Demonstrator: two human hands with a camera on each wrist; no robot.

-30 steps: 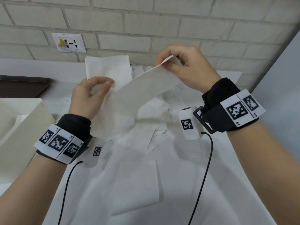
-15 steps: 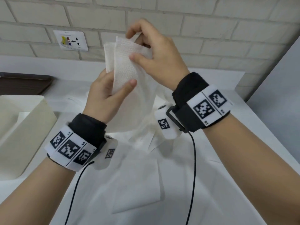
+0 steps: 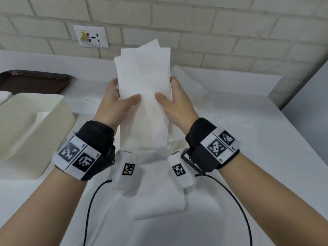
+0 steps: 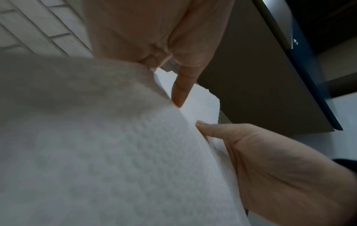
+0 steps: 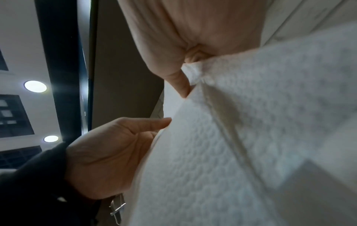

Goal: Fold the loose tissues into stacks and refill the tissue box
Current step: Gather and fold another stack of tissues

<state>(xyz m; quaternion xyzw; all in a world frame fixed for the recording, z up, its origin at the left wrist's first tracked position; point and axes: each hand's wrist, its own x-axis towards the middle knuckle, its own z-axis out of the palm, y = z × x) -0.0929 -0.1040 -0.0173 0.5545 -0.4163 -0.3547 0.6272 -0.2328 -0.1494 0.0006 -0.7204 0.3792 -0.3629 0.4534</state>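
I hold a folded stack of white tissues (image 3: 143, 77) upright above the table, in front of my chest. My left hand (image 3: 115, 98) grips its left edge, thumb on the front and fingers behind. My right hand (image 3: 174, 102) grips the right edge the same way. In the left wrist view the embossed tissue stack (image 4: 96, 152) fills the frame, with my right hand (image 4: 270, 160) at its far side. The right wrist view shows the tissue stack (image 5: 251, 137) and my left hand (image 5: 108, 152). The cream tissue box (image 3: 32, 130) stands open at the left.
Loose tissues (image 3: 159, 201) lie spread on the white table under my wrists. A brown tray (image 3: 33, 80) sits at the back left, behind the box. A brick wall with a socket plate (image 3: 91, 36) closes the back, and a grey panel (image 3: 305, 86) stands at the right.
A second ago my hands held a tissue stretched between them. The right hand swung over to the left, folding it, and now both hands hold the folded stack by its sides.
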